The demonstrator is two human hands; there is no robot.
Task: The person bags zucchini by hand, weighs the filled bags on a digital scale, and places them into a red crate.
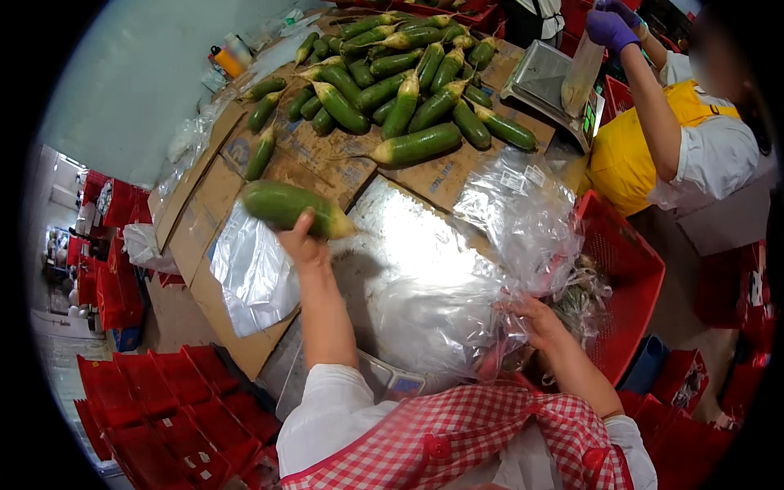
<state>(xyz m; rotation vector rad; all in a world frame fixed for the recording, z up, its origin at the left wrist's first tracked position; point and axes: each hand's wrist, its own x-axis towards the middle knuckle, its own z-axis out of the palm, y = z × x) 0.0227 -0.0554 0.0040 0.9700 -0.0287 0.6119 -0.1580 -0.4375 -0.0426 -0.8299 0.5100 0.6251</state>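
My left hand (pixel 302 243) grips a large green radish (pixel 285 207) with a pale root end, raised over the near left part of the table. In my right hand (pixel 534 315) is the edge of a clear plastic bag (pixel 438 312), which spreads out over the shiny metal worktop (pixel 392 214). Whether anything lies inside that bag is hard to tell through the glare. Beneath my left hand lies a stack of flat plastic bags (pixel 254 272). Many more green radishes (pixel 419 146) are heaped at the far side on flattened cardboard (pixel 438 177).
Another person in a yellow apron (pixel 637 147), wearing purple gloves (pixel 609 30), holds a bag above a digital scale (pixel 542 76) at the right. A red crate (pixel 631 294) with bagged produce stands by my right arm. Crumpled plastic bags (pixel 520 208) lie beside it. Red crates (pixel 171 410) fill the lower left.
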